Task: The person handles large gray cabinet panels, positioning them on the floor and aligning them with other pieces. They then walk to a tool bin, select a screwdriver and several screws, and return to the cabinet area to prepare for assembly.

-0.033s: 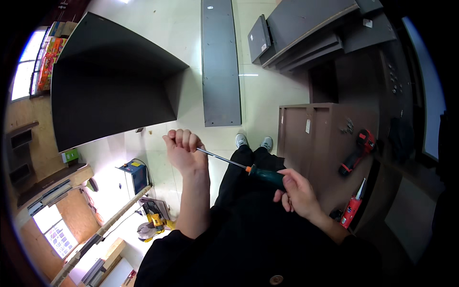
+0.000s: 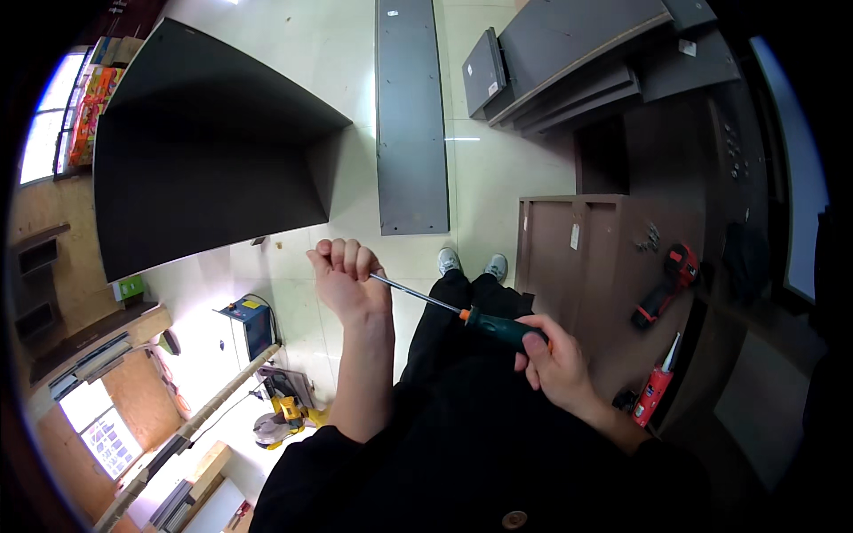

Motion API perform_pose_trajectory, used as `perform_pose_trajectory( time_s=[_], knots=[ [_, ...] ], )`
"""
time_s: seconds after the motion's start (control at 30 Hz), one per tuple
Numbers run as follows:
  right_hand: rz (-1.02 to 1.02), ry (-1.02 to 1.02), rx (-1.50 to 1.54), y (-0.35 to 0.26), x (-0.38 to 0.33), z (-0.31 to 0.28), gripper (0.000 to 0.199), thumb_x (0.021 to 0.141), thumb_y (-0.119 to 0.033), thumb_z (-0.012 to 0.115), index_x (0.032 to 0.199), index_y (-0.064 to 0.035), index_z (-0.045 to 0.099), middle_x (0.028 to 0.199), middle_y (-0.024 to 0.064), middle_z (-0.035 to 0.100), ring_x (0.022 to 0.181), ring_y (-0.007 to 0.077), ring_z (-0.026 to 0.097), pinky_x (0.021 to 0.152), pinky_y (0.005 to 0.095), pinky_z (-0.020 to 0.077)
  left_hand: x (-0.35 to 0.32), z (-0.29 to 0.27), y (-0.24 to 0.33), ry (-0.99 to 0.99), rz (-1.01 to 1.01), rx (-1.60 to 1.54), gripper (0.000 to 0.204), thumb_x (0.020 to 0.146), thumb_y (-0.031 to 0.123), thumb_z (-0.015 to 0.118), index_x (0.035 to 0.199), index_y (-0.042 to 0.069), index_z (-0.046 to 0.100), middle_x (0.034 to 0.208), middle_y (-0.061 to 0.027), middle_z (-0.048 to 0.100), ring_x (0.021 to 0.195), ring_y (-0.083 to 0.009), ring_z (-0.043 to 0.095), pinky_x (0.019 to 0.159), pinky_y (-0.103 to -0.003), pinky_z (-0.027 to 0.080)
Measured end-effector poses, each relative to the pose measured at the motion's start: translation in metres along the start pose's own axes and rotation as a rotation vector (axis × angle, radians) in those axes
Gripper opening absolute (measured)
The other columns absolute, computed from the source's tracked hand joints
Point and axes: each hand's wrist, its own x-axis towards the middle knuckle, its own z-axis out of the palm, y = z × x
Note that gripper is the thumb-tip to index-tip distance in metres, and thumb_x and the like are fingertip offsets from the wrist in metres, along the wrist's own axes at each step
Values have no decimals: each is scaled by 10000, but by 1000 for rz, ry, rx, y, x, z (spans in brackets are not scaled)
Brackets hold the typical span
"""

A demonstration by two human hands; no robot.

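A screwdriver (image 2: 418, 295) with a dark green handle, an orange collar and a long metal shaft lies slantwise across my body. My right hand (image 2: 560, 369) is closed round the end of its handle. The shaft runs up and left to my left hand (image 2: 348, 280), its tip meeting the little-finger side there. The fingers of that hand are curled in, palm toward me. Whatever they hold, if anything, is hidden. Both hands are in the air above the floor, in front of my dark trousers.
A long grey panel (image 2: 410, 124) lies ahead on the floor. To its left stands an open dark cabinet carcass (image 2: 213, 151); grey boards (image 2: 577, 53) are stacked at right. A brown cabinet (image 2: 569, 258) bears screws (image 2: 649, 236), a red-black cordless drill (image 2: 666, 284) and a red tube (image 2: 656, 391).
Both hands and the screwdriver have shifted very slightly to the right. The grip on the handle is the same.
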Motion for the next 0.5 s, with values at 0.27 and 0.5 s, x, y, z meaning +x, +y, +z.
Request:
perform_pose_trajectory(
  time_s=[0.27, 0.5],
  knots=[
    [-895, 174, -663, -11, 49, 50, 468, 716, 48, 679, 1128, -132, 550, 1112, 143, 496, 878, 295, 543, 727, 373, 474, 52, -40, 21, 189, -36, -132, 415, 1012, 389, 295, 782, 71, 428, 565, 24, 257, 449, -96, 197, 368, -230, 192],
    [-493, 33, -719, -35, 115, 61, 416, 787, -125, 715, 1158, -8, 567, 971, 135, 566, 746, 243, 587, 618, 302, 491, 102, -37, 48, 217, 109, -101, 396, 1013, 367, 319, 783, 69, 443, 566, 25, 250, 446, -87, 190, 371, -225, 188]
  ],
)
